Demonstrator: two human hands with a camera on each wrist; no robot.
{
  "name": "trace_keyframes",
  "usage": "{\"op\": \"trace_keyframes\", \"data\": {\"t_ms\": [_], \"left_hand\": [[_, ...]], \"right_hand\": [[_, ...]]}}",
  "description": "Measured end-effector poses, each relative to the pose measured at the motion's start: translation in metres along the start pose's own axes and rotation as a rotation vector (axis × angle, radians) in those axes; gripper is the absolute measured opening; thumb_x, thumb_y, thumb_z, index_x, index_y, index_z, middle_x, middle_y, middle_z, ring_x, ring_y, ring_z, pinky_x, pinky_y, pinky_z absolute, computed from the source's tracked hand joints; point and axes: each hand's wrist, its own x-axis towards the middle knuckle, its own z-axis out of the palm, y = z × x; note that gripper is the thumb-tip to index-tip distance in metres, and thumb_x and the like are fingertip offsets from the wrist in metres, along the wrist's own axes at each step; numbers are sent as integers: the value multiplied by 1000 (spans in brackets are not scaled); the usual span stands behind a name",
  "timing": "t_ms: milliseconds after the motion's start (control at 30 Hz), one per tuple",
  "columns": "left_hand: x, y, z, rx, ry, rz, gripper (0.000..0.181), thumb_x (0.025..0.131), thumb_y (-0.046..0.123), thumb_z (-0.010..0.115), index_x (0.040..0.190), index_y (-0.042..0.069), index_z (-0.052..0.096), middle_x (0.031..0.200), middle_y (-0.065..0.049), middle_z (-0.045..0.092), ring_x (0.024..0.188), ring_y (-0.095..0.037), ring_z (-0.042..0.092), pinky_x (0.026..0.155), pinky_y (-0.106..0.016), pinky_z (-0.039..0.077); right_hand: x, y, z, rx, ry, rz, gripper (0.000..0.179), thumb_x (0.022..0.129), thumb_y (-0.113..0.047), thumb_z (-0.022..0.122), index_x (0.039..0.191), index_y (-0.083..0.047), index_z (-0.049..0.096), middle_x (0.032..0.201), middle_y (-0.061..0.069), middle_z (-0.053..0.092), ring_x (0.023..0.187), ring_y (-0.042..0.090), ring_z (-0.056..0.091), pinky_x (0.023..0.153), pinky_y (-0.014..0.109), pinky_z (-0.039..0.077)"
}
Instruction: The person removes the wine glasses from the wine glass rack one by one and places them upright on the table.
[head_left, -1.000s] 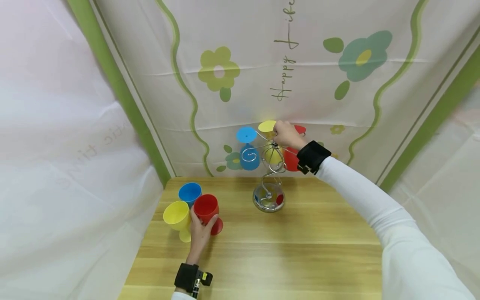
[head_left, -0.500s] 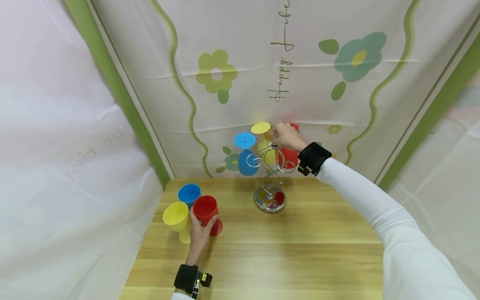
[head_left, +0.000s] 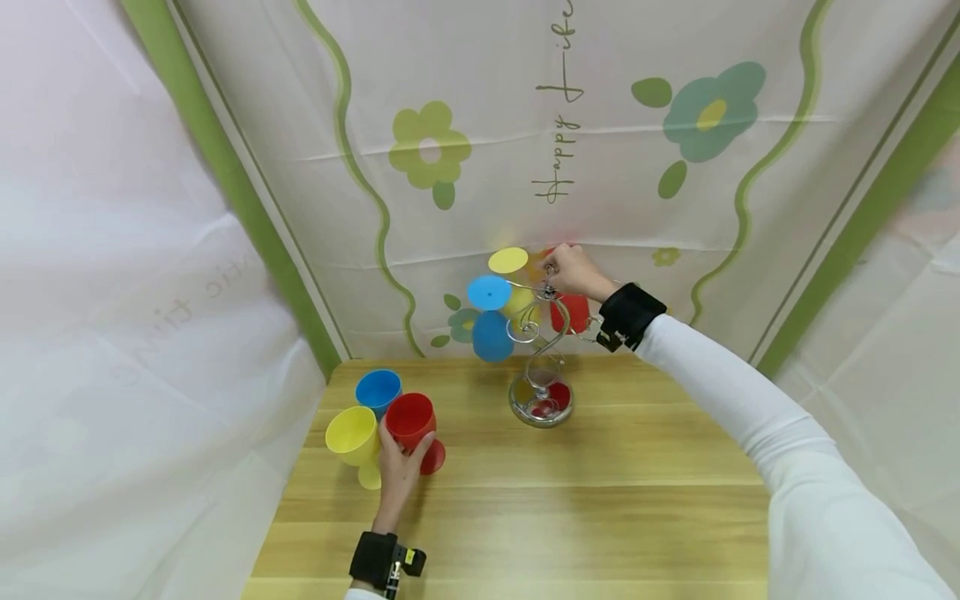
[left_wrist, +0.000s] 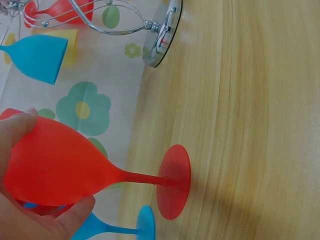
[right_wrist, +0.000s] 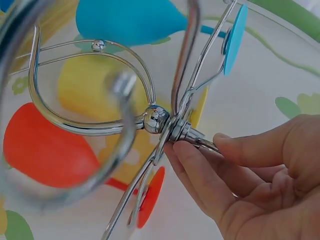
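My left hand (head_left: 399, 471) grips the bowl of a red goblet (head_left: 410, 427) at the table's left side, fingers and thumb around it. Its foot (left_wrist: 175, 182) is right at the tabletop. Beside it stand a yellow goblet (head_left: 354, 437) and a blue goblet (head_left: 378, 390). My right hand (head_left: 576, 273) pinches the small loop on top of a chrome goblet rack (head_left: 542, 414) with thumb and fingers. From the rack's arms hang a blue goblet (head_left: 492, 337), a yellow goblet (right_wrist: 90, 90) and a red goblet (right_wrist: 47, 145), all upside down by their feet.
The wooden table (head_left: 600, 517) ends at a pale fabric backdrop (head_left: 480, 167) printed with flowers, close behind the rack. Fabric walls (head_left: 150, 333) also rise at the sides. Curled wire arms (right_wrist: 107, 175) stick out around the rack.
The rack's upper part has turned: the hanging blue goblet has come forward, and the yellow and red ones have swung left. The right hand stays on the top loop; the left hand holds still.
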Motion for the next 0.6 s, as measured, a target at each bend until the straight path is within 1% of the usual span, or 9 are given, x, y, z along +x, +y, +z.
{"op": "trace_keyframes", "data": {"t_ms": [33, 133, 233, 333, 433, 500, 600], "left_hand": [[0, -1, 0, 1, 0, 2, 88, 93, 17, 76, 158, 11, 18, 156, -19, 39, 144, -41, 37, 108, -62, 49], [1, -2, 1, 3, 1, 7, 87, 93, 16, 76, 158, 10, 18, 156, -20, 39, 143, -42, 38, 107, -63, 49], [1, -3, 2, 6, 3, 11, 87, 93, 16, 75, 158, 10, 18, 156, -20, 39, 143, -42, 38, 107, -63, 49], [1, -3, 2, 4, 4, 12, 86, 93, 16, 76, 158, 10, 18, 156, -20, 39, 143, -41, 38, 107, -63, 49], [1, -2, 2, 6, 6, 8, 87, 93, 17, 76, 158, 10, 19, 156, -19, 39, 143, -41, 38, 107, -63, 49], [1, -2, 2, 8, 8, 8, 87, 93, 17, 76, 158, 10, 19, 156, -19, 39, 143, -41, 38, 108, -63, 49], [2, -3, 2, 10, 7, 7, 86, 94, 17, 75, 158, 10, 18, 156, -19, 39, 143, -41, 38, 108, -63, 48]], "right_hand": [[0, 1, 0, -1, 0, -5, 42, 88, 13, 46, 123, 10, 69, 130, 28, 66, 58, 15, 19, 61, 28, 21], [1, 4, -1, -12, -1, -13, 41, 90, 12, 43, 122, 11, 69, 124, 30, 69, 58, 13, 19, 61, 28, 20], [1, 7, -2, -6, -11, -17, 42, 89, 14, 40, 121, 13, 68, 120, 32, 69, 60, 16, 27, 61, 27, 23], [1, 7, -3, 7, -23, -28, 42, 89, 16, 39, 120, 15, 68, 118, 33, 68, 70, 23, 43, 65, 28, 30], [-1, 7, -5, 25, -36, -51, 41, 91, 16, 38, 121, 17, 66, 120, 36, 66, 87, 34, 57, 74, 33, 38], [-2, 7, -6, 32, -40, -68, 39, 93, 16, 37, 121, 18, 65, 121, 37, 65, 96, 41, 61, 80, 36, 43], [-1, 10, -6, 40, -43, -85, 39, 94, 17, 37, 121, 17, 65, 121, 37, 65, 105, 46, 63, 89, 43, 52]]}}
